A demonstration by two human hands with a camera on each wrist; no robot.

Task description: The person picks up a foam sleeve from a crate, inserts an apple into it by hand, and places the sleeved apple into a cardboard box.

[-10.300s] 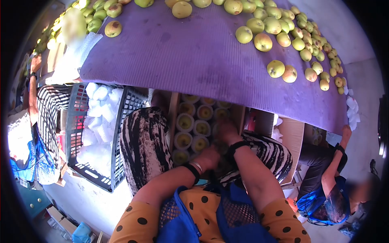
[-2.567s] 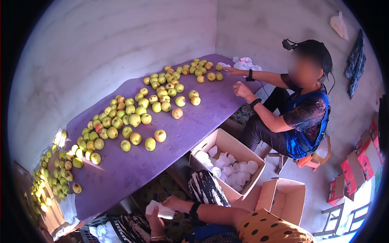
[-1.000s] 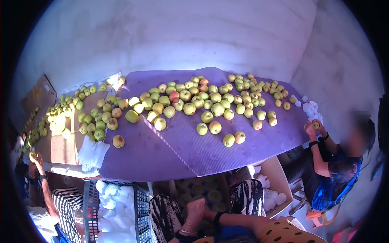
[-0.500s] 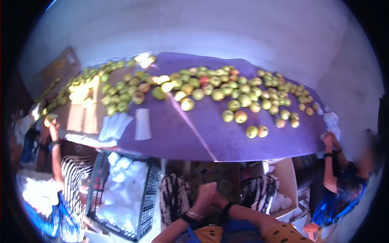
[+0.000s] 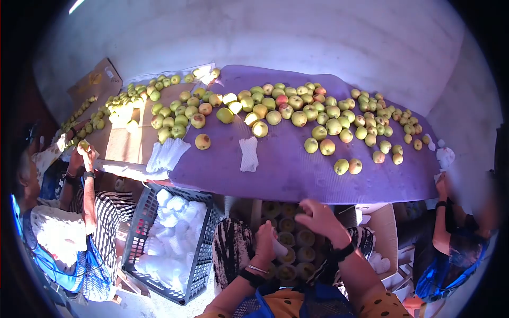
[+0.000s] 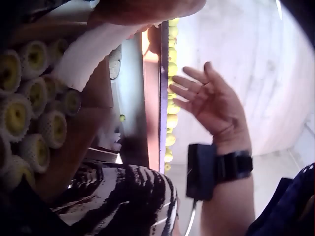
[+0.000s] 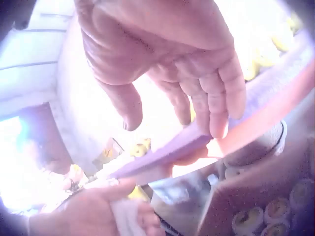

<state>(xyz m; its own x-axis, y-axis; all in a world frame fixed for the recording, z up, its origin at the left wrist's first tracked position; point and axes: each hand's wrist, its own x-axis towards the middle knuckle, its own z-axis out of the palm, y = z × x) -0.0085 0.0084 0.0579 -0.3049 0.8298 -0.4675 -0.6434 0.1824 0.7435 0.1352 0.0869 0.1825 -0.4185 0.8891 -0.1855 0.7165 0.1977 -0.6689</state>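
Note:
My left hand holds a white foam net sleeve above the carton between my knees. In the left wrist view this sleeve hangs limp and flattened from the fingers. My right hand is raised beside it near the table's front edge, holding nothing. Its fingers extend with the thumb apart in the right wrist view. Below both hands, rows of green-yellow apples in foam sleeves fill the carton. Another white foam sleeve is over the purple tabletop, in front of the loose apples.
A black crate of foam sleeves stands at my left, with more sleeves at the table edge. A cardboard box with foam pieces is at my right. People sit at both sides, the left one holding an apple.
My hands were close together and have separated; the right has risen toward the table. A foam sleeve appeared beside the table-edge pile and has moved right. The head view has swung left.

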